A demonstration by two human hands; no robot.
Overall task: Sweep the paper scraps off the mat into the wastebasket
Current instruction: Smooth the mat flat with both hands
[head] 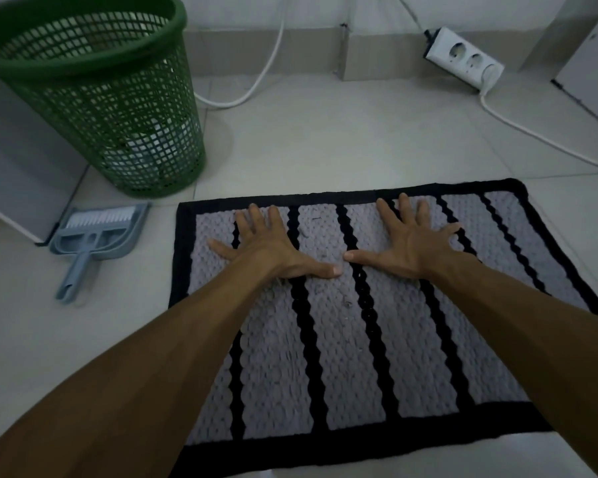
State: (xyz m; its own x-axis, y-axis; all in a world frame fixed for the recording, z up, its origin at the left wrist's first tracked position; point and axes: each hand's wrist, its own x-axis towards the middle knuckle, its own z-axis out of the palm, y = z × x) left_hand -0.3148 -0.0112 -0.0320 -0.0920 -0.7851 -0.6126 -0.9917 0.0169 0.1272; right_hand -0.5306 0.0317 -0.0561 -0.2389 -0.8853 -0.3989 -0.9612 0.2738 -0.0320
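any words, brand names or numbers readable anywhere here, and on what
None can be read.
The wastebasket, dustpan, mat and power strip show no print.
A dark mark on the white panel at far right is too blurred to read.

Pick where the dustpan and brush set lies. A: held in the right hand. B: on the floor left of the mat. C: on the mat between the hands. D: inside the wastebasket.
B: the dustpan and brush set lies on the tile left of the mat, in front of the wastebasket.
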